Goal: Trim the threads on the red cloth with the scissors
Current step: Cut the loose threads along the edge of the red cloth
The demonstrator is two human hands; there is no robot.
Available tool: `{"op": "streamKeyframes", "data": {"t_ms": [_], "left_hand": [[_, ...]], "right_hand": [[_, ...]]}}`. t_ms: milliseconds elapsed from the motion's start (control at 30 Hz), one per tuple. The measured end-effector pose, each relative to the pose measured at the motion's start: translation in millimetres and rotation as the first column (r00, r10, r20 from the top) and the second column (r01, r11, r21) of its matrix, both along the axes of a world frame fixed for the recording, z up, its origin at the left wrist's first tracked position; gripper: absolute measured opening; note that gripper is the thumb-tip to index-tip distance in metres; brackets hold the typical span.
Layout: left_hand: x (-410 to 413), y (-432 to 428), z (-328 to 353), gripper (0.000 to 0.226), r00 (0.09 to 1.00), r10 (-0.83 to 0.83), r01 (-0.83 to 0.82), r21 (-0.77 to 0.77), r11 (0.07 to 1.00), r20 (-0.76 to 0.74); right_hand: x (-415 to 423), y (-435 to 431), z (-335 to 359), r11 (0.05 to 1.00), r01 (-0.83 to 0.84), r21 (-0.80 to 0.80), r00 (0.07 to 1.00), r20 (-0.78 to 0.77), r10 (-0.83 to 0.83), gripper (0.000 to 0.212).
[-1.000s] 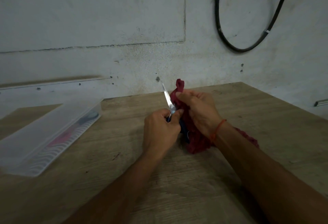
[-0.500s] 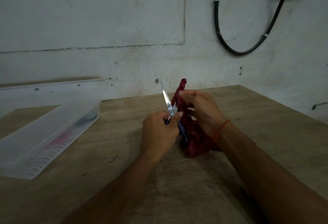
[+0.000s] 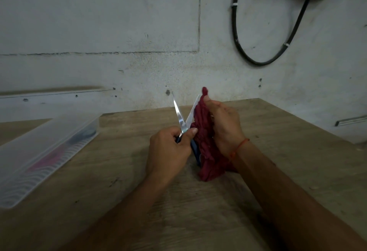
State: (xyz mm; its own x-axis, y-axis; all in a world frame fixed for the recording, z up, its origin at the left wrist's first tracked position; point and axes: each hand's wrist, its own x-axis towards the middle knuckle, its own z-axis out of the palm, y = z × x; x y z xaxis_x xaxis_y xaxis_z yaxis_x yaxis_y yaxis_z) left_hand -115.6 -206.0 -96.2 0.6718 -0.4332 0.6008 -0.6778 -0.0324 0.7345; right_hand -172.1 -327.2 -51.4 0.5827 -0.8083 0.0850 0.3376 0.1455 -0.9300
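Tabletop (image 3: 278,171): wooden, carries everything. The work sits about mid-width, toward the far edge.

Clear plastic box (image 3: 45,151): along the left edge, well apart from the work. Ignore it.

Red cloth (image 3: 204,135): bunched and held upright. Its lower end touches the tabletop and its top tuft pokes out above your thumb.

Right hand (image 3: 226,127): clamped on the cloth, thumb and fingers pinching the upper part from the right side.

Left hand (image 3: 168,151): wrapped round the scissors' dark handles, just left of the cloth.

Scissors (image 3: 181,120): blades spread in a V, tips up. The right blade lies against the cloth's left edge and the left blade stands free.

Threads: too fine to make out here, so I can't tell which one you're on.

My read is that you're lined up for a snip along that left edge. To do it well:
- Pull the edge taut with your right hand so a stray thread stands off the weave.
- Only the thread goes between the blades, so check that no fold sits in the V before you close.
- Cut near the tips with a short closure.
- Keep your right thumb behind the blade line.
- Rotate the cloth to the next section instead of reaching round it.
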Motion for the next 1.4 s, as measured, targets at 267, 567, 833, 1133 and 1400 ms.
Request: {"op": "streamKeyframes", "data": {"t_ms": [267,567,833,1133,1400], "left_hand": [[-1,0,2,0.057,1.000,0.023,-0.023,0.007,1.000,-0.021],[-8,-3,2,0.053,1.000,-0.004,0.004,0.039,0.999,-0.011],[2,2,3,0.055,0.999,0.025,-0.023,0.050,0.998,-0.037],[-19,-3,9,0.053,0.998,-0.060,0.059,0.061,0.996,0.006],[-3,0,3,0.055,0.999,-0.004,0.006,0.046,0.999,-0.045]], "right_hand": [[-4,5,1,0.973,-0.216,-0.075,0.974,-0.088,0.210,0.019],[-12,-5,13,0.990,-0.108,-0.092,0.993,-0.066,0.102,0.017],[-12,2,5,0.902,-0.391,-0.182,0.888,-0.334,0.317,0.023],[-17,3,23,0.995,0.075,-0.058,0.997,-0.027,-0.076,0.013],[-11,5,5,0.976,-0.212,-0.045,0.973,-0.106,0.207,0.016]]}}
